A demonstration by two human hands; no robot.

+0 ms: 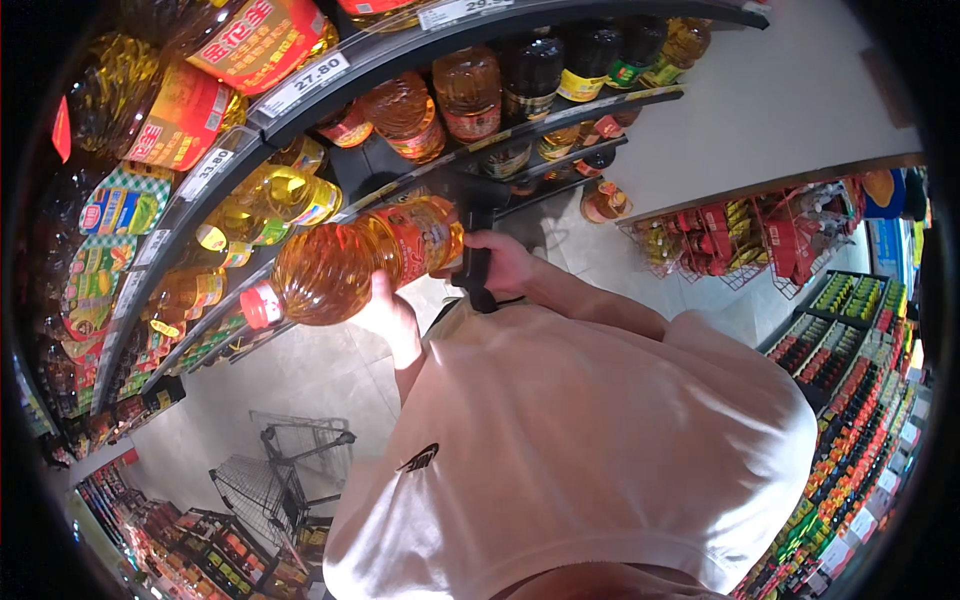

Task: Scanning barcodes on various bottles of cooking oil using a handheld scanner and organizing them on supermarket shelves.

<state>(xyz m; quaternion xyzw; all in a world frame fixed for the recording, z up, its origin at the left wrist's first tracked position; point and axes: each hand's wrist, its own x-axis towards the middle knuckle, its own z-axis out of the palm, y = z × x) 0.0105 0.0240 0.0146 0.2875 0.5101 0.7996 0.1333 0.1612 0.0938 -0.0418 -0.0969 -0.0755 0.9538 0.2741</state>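
Observation:
A large clear bottle of amber cooking oil [325,268] lies sideways in front of my chest, its red cap pointing left and its red and yellow label toward the base. My left hand [388,322] grips it from the near side, thumb up against the bottle; the other fingers are hidden beneath. At the base end my right hand [505,262] holds the bottle, its fingers partly covered by a black bracket-like part [478,235] that hangs in front. Just beyond the bottle, the shelf carries yellow oil bottles [290,195].
Curved-looking dark shelves [400,45] with price tags and many oil bottles run along the far and left sides. An unattended shopping cart [265,485] stands on the tiled floor at lower left. Wire baskets [730,240] of packets hang at right, above racks of jars [840,400].

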